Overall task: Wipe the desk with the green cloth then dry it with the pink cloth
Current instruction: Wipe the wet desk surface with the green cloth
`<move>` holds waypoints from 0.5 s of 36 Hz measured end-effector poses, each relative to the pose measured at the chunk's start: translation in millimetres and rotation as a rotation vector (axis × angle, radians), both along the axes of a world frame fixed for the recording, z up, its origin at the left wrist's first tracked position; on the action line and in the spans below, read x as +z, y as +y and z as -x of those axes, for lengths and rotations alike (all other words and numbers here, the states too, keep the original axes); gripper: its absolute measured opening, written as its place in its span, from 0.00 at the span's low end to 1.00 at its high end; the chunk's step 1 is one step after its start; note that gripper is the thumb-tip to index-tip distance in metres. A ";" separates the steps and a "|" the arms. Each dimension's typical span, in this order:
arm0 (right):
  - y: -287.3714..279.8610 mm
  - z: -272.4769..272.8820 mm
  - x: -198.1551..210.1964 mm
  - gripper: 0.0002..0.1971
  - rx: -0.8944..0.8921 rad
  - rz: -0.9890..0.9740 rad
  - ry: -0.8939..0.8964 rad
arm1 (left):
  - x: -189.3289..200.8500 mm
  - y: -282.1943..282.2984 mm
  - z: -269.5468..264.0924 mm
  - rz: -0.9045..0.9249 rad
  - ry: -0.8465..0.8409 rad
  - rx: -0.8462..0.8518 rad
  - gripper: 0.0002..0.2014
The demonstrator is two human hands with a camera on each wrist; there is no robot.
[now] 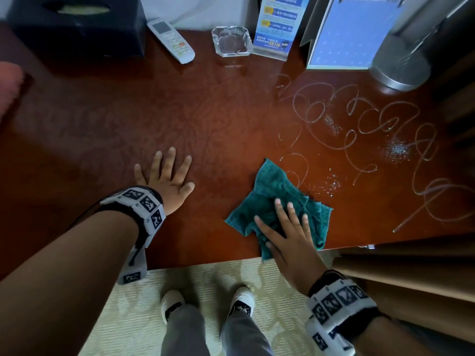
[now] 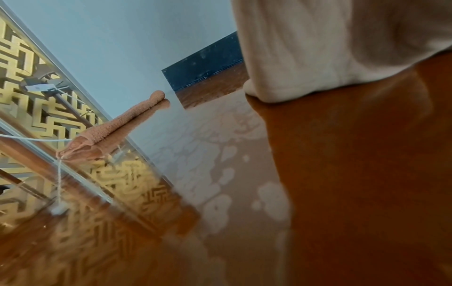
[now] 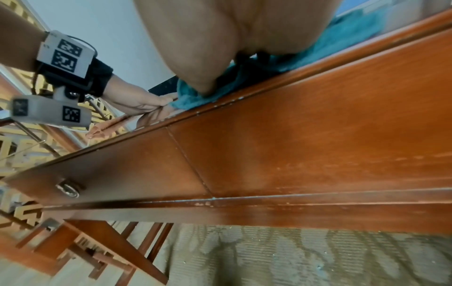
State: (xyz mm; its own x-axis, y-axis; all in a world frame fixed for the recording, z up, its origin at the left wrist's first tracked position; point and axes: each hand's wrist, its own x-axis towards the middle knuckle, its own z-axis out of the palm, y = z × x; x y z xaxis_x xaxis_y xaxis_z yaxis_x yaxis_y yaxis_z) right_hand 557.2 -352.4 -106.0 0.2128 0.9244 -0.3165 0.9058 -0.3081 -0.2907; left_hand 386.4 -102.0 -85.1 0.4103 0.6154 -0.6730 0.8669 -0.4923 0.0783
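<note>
The green cloth (image 1: 277, 199) lies crumpled on the red-brown desk (image 1: 205, 119), near its front edge. My right hand (image 1: 285, 227) presses flat on the cloth with straight, spread fingers; the right wrist view shows the palm on the green cloth (image 3: 318, 50) at the desk's lip. My left hand (image 1: 167, 176) rests flat on the bare desk top to the cloth's left, fingers spread. The pink cloth (image 1: 10, 86) sits at the far left edge; in the left wrist view the pink cloth (image 2: 117, 123) lies folded. Looping wet trails and specks (image 1: 359, 129) cover the desk's right part.
Along the back stand a dark tissue box (image 1: 77, 27), a white remote (image 1: 172, 41), a glass ashtray (image 1: 231, 41), a blue sign card (image 1: 277, 27), a blue calendar stand (image 1: 352, 34) and a metal lamp base (image 1: 401, 65). Below the desk front are carpet and my shoes (image 1: 205, 301).
</note>
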 end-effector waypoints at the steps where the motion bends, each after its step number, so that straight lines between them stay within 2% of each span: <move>1: -4.0 -3.4 0.1 0.27 0.042 0.011 0.003 | -0.1 0.3 0.1 0.001 0.001 0.000 0.29; 4: -13.7 -11.5 6.1 0.31 0.128 0.023 0.021 | -0.8 1.2 -0.2 0.005 0.006 -0.007 0.29; 6: -13.2 -13.1 13.7 0.35 0.106 0.011 0.048 | -1.3 2.1 -0.2 0.005 0.009 -0.009 0.28; 9: -1.3 -9.8 24.0 0.32 -0.090 -0.056 0.082 | 0.0 2.6 -0.3 0.016 0.018 -0.017 0.28; 13: 24.3 1.5 26.0 0.30 -0.323 0.006 0.062 | 2.1 1.9 -1.0 0.023 0.023 -0.027 0.29; 18: 43.2 13.0 15.7 0.34 -0.363 0.149 0.006 | 5.0 2.6 -1.9 0.036 0.038 -0.044 0.29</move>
State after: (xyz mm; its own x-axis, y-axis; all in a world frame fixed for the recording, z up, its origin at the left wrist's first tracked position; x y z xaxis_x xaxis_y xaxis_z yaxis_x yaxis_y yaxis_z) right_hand 544.2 -309.2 -90.4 0.5155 0.7327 -0.4443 0.7282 -0.6479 -0.2235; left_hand 388.3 -99.4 -80.1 0.4097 0.5727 -0.7100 0.8474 -0.5271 0.0638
